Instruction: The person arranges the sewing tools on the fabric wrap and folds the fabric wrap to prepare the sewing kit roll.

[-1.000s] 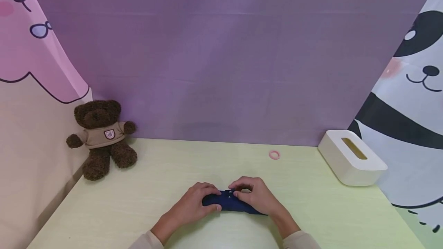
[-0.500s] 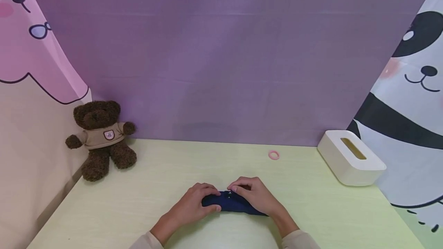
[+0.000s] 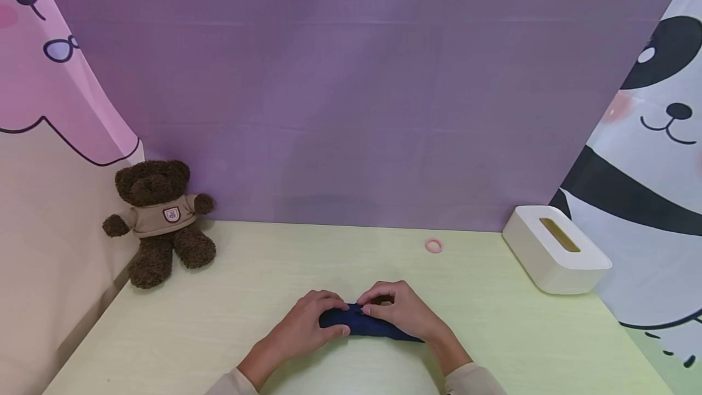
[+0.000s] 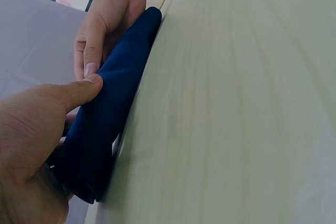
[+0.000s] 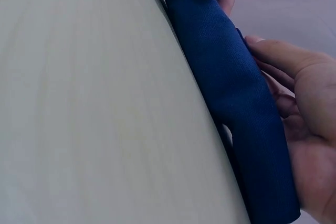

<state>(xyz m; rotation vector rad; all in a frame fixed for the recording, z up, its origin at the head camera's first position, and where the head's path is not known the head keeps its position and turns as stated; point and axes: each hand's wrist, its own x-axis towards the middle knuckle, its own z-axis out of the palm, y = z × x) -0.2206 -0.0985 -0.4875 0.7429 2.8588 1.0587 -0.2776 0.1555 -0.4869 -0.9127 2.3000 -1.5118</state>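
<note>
A navy blue rolled fabric bundle (image 3: 368,325) lies on the table near its front, long side left to right. Around its left end curls my left hand (image 3: 311,323), thumb on the near face and fingers over the far side. My right hand (image 3: 404,311) pinches at the bundle's upper far edge near the middle, thumb and forefinger close together. In the right wrist view, the right thumb (image 5: 273,51) meets a small raised edge of the cloth. The right fingers cover the spot where the fastener sits. The left wrist view shows the smooth near face of the roll (image 4: 118,85).
On the pale wooden table (image 3: 263,261), a pink ring (image 3: 433,245) lies behind the hands to the right. A white tissue box (image 3: 556,250) stands at the back right. A brown teddy bear (image 3: 159,221) sits at the back left against the wall.
My right hand has shifted slightly left along the bundle's upper edge. The small shiny snaps seen there earlier are now covered by its fingertips. The left hand keeps its hold.
</note>
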